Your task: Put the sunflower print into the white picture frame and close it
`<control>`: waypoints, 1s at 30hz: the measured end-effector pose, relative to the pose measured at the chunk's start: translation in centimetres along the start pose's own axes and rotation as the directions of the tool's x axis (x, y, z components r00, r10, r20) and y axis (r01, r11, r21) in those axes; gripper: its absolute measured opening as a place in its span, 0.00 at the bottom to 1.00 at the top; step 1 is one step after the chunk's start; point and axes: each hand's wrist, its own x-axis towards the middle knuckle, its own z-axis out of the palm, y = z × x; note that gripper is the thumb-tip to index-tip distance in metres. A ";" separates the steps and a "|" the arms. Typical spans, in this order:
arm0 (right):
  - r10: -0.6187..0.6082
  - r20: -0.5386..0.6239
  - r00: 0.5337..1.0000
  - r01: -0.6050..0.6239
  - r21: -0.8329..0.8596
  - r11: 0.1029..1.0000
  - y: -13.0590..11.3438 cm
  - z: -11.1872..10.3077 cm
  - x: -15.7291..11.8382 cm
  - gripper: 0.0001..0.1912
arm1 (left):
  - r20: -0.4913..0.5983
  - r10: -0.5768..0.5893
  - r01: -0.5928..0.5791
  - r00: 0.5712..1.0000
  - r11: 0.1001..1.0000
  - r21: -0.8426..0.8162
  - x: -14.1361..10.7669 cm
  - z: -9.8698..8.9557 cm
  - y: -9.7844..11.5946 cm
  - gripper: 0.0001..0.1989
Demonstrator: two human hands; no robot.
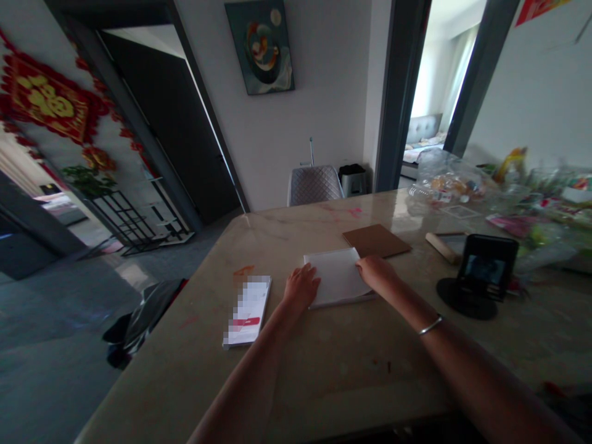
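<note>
A white book-like stack of sheets [337, 276] lies on the table in front of me, its upper sheet slightly raised at the lower right. My left hand [301, 286] rests on its left edge, fingers laid out on the surface. At the right edge, my right hand [374, 271] is closed, fingertips pinching the side of the top sheet. Just behind the stack and to the right is a flat brown board [377, 240]. Left of my left hand lies a phone [250, 311] with a bright white screen, partly blurred out.
A phone stand with a dark screen [488, 271] stands right of my right arm. Behind it lies a light wooden roller-like piece [443, 248]. Plastic bags [456, 179] and packages crowd the far right. A grey chair [316, 183] stands beyond the table [185, 370].
</note>
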 end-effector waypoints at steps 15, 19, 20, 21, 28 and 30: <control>-0.206 -0.126 0.970 0.197 -0.082 0.977 1.4 2.3 1.5 0.19 | -0.079 -0.010 0.023 0.997 0.988 0.154 1.8 0.0 0.1 0.13; -0.178 -0.045 0.983 0.178 -0.012 0.984 1.7 3.6 2.4 0.25 | -0.080 0.022 -0.004 0.997 0.976 0.219 2.4 0.0 0.1 0.12; -0.174 -0.032 0.984 0.174 0.003 0.985 1.7 3.7 2.6 0.25 | -0.080 0.031 -0.012 0.996 0.973 0.231 2.5 -0.1 0.2 0.12; -0.170 -0.023 0.985 0.170 0.017 0.985 1.7 3.8 2.7 0.24 | -0.078 0.035 -0.016 0.996 0.971 0.239 2.7 -0.1 0.3 0.12; -0.097 0.050 0.994 0.094 0.050 0.994 1.6 3.4 3.0 0.30 | -0.055 -0.008 0.023 0.998 0.963 0.269 3.1 0.0 0.6 0.18; -0.087 0.065 0.994 0.085 0.046 0.995 1.5 3.4 3.1 0.31 | -0.053 -0.021 0.035 0.998 0.959 0.281 3.0 0.1 0.6 0.18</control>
